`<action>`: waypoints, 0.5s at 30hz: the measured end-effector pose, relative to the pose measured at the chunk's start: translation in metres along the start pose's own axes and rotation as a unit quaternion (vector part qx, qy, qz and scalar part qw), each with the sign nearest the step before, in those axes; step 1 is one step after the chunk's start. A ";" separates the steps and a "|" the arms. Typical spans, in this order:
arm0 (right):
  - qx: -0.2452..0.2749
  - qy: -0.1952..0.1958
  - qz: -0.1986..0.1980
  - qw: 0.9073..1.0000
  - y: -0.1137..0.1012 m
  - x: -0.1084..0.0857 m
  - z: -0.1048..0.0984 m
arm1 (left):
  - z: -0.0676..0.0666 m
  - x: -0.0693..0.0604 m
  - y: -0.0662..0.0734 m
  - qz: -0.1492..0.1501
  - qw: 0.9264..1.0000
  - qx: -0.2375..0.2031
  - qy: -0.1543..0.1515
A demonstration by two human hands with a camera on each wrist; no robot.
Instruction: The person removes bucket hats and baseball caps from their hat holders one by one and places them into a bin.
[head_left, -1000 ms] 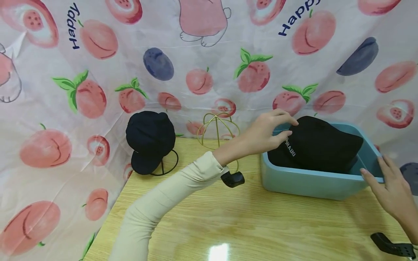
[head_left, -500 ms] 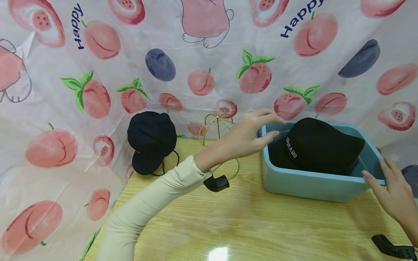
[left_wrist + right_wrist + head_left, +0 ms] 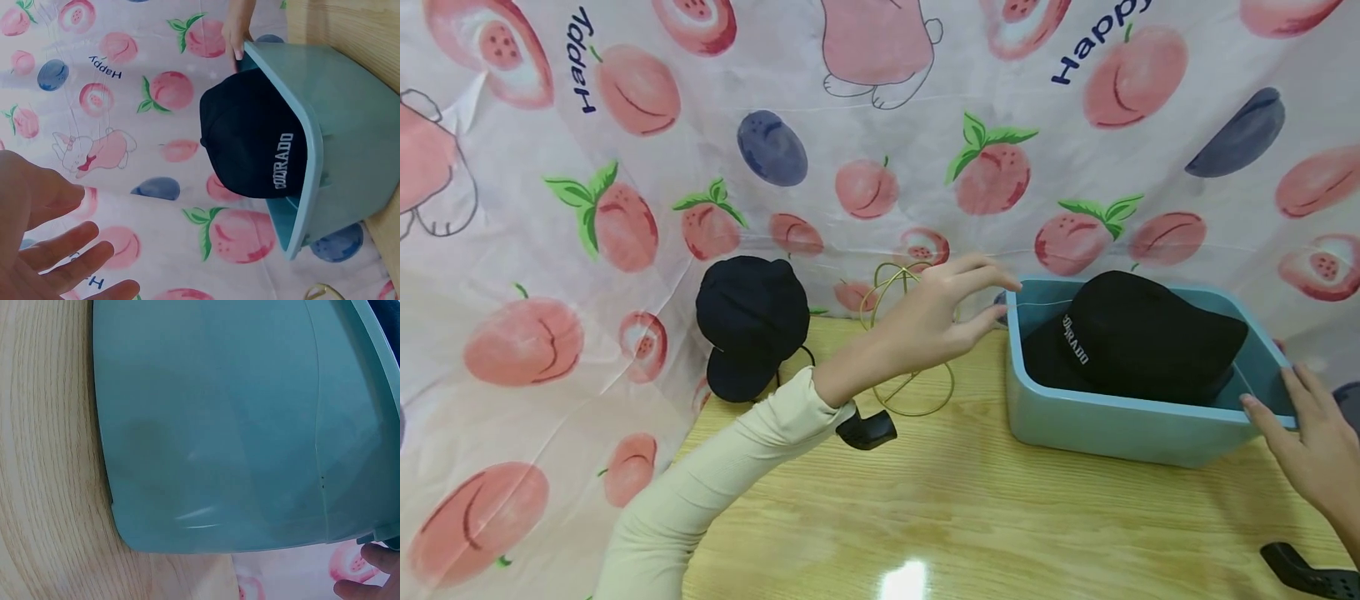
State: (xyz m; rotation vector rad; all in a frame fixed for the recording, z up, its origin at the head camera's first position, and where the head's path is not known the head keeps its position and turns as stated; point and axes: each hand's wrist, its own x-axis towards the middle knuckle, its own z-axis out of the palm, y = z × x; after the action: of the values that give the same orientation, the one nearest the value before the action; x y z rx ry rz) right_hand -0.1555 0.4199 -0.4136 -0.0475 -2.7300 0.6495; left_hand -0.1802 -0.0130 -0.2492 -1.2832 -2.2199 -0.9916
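Observation:
A black cap point(image 3: 1150, 337) with white lettering lies in a blue-green plastic bin point(image 3: 1120, 437), its crown rising above the rim. My left hand point(image 3: 943, 312) is in the air by the bin's left end, fingers loosely bent, holding nothing. Apart from the cap, that hand point(image 3: 56, 244) also shows in the left wrist view with bare space between thumb and fingers. At the bin's right end my right hand point(image 3: 1311, 442) grips the rim, thumb at the front corner and fingers along the end. Only some of its fingertips point(image 3: 369, 556) show in the right wrist view.
A gold wire hat stand point(image 3: 928, 412) stands behind my left forearm, partly hidden. Farther left, a dark cap point(image 3: 752, 312) hangs on a black wire stand point(image 3: 808, 354). The wooden table point(image 3: 1000, 525) meets a fruit-printed cloth point(image 3: 865, 242) at the back.
My left hand has moved left, away from the black cap and past the bin's left rim. The right hand stays on the bin, and the cap remains in it.

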 end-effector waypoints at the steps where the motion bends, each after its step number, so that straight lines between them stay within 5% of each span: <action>1: 0.001 0.000 0.000 1.000 0.000 0.000 0.000 | -0.001 -0.002 0.000 -0.002 1.000 0.001 0.001; 15: -0.002 0.005 0.003 1.000 0.001 -0.001 0.003 | -0.014 -0.028 -0.009 0.008 0.999 0.029 0.036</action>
State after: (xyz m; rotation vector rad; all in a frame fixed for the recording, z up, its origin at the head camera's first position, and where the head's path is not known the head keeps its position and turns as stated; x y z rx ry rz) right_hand -0.1559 0.4192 -0.4171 -0.0597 -2.7232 0.6439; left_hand -0.1736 -0.0426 -0.2610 -1.2191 -2.1648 -0.9443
